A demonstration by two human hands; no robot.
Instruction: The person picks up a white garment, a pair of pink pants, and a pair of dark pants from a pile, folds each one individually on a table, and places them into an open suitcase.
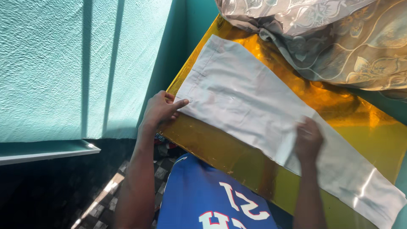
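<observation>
A pair of white trousers [246, 97] lies flat and folded lengthwise on a shiny yellow tabletop [212, 144]. My left hand [161, 109] rests at the table's near left edge, its forefinger pressing the waist corner of the trousers. My right hand [308, 140] lies on the middle of the leg, fingers curled and pinching a fold of the white cloth near its front edge. The leg ends run off toward the lower right.
A crumpled grey and gold flowered cloth [335, 38] is heaped at the table's far side. A teal textured wall [63, 63] stands at left with a pale ledge [46, 152] below it. Patterned floor tiles [106, 195] show under the table edge.
</observation>
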